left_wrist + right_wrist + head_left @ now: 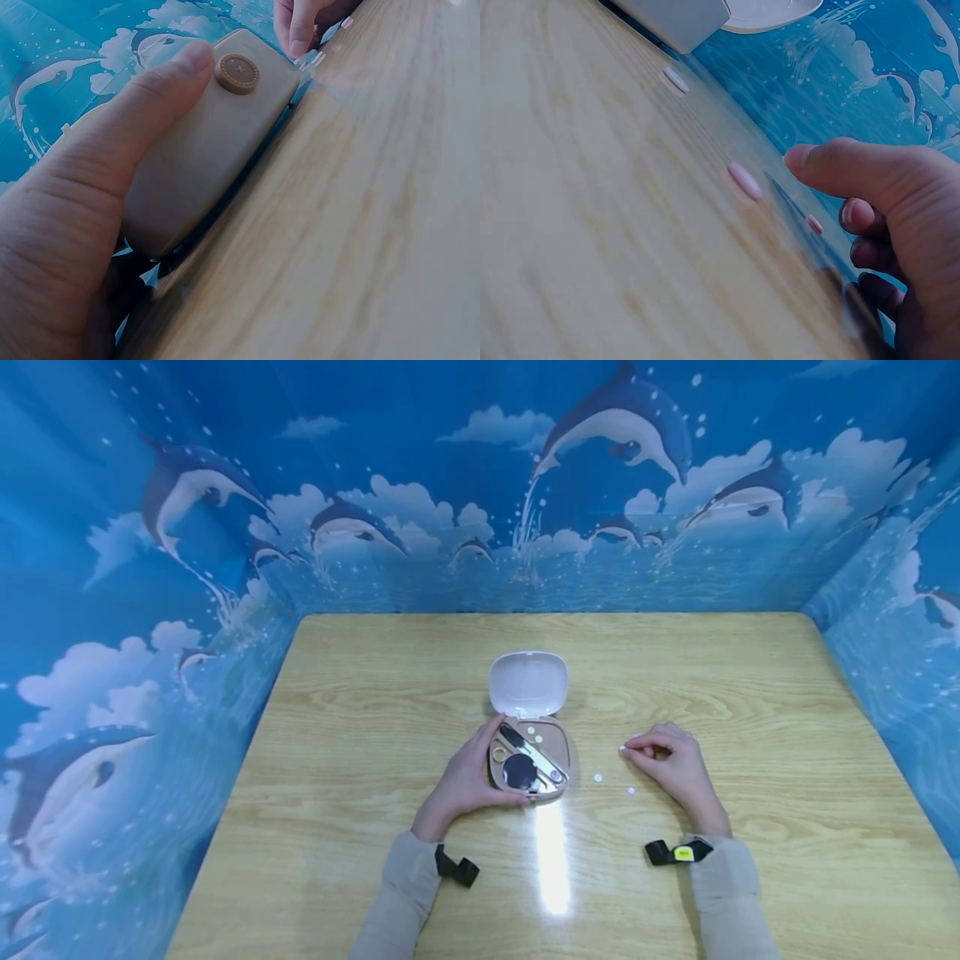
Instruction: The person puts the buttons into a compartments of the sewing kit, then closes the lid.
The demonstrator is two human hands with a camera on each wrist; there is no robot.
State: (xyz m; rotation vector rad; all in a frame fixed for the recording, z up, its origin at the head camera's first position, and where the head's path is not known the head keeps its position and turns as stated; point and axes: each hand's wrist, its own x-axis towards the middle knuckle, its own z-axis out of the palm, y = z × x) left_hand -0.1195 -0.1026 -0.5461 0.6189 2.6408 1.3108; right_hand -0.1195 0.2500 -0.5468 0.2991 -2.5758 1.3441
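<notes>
A small beige sewing case (552, 745) stands on the table with its white lid (528, 683) raised. My left hand (471, 774) grips its left side, thumb against the front wall beside a brown button-shaped catch (238, 73). Inside lie two pale buttons (535, 735), a black disc (519, 771), a gold ring (499, 753) and a long silver tool (536, 755) set diagonally. To the right, my right hand (673, 766) pinches a small whitish button (622, 748) between thumb and index finger. Nearby on the wood lie a white button (597, 777) and a pink one (631, 791).
Another small pink button (814, 224) lies beside the curled fingers in the right wrist view. The wooden table (360, 718) meets a blue dolphin-print backdrop (450, 527) at its back and sides. Bright light reflects off the tabletop in front of the case.
</notes>
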